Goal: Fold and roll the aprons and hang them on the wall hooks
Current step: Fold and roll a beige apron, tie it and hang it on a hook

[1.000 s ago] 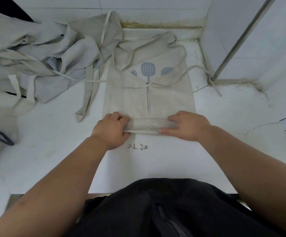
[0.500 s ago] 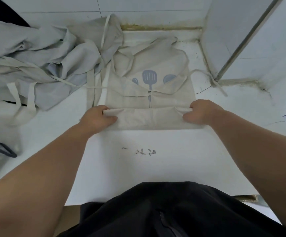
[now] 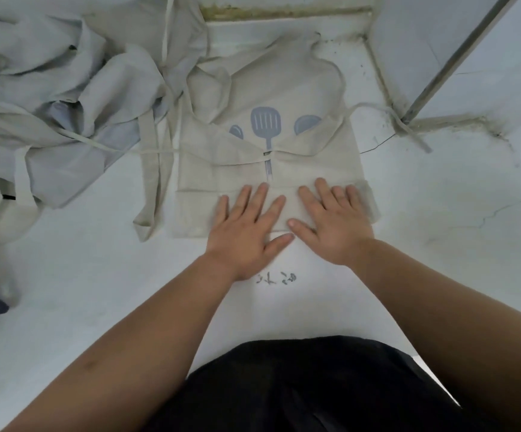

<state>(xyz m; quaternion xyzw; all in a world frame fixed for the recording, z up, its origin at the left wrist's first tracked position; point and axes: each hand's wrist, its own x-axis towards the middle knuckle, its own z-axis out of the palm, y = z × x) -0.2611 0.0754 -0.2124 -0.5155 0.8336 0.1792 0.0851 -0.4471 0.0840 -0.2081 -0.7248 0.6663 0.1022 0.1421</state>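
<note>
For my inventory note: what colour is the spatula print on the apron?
The spatula print is blue-grey; head view.

White cracked surface [image 3: 440,188]; grimy seam [image 3: 284,12] at back; grey metal strip [image 3: 454,57] on right wall [image 3: 408,32].

1. A white worktop [image 3: 66,275] is lying across the whole view, and dark handwritten marks [image 3: 276,278] are showing near its middle.
2. A thin crack [image 3: 483,217] is running across its right side.
3. A yellowish, grimy seam [image 3: 284,12] is lining the back wall.
4. A slanted metal strip [image 3: 449,63] is meeting the far right corner.
5. A dark strap loop [image 3: 3,305] is poking in at the left edge — only part of it is showing.
</note>
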